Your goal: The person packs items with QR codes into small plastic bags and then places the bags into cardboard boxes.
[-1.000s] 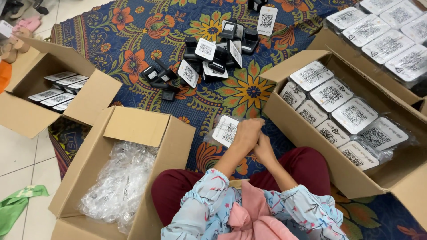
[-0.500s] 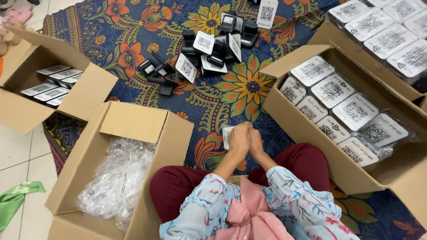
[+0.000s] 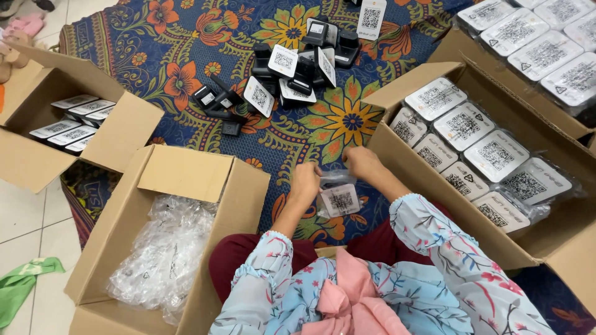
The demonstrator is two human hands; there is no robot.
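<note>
Both hands meet over the flowered rug [image 3: 186, 74] just ahead of the person's knees. The left hand [image 3: 305, 183] and right hand [image 3: 362, 163] pinch the clear wrapper of a small white-labelled packet [image 3: 339, 200], which hangs between them. At two o'clock, an open carton [image 3: 397, 149] holds rows of similar packets; at nine o'clock, a box of crumpled clear plastic [image 3: 162, 248]; at twelve, loose black pieces [image 3: 279, 74].

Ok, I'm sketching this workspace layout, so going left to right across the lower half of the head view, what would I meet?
Crumpled green cloth → open cardboard box of clear plastic wrappers → left hand → small white-labelled packet in clear wrap → right hand → large cardboard box of wrapped white-labelled packets.
</note>
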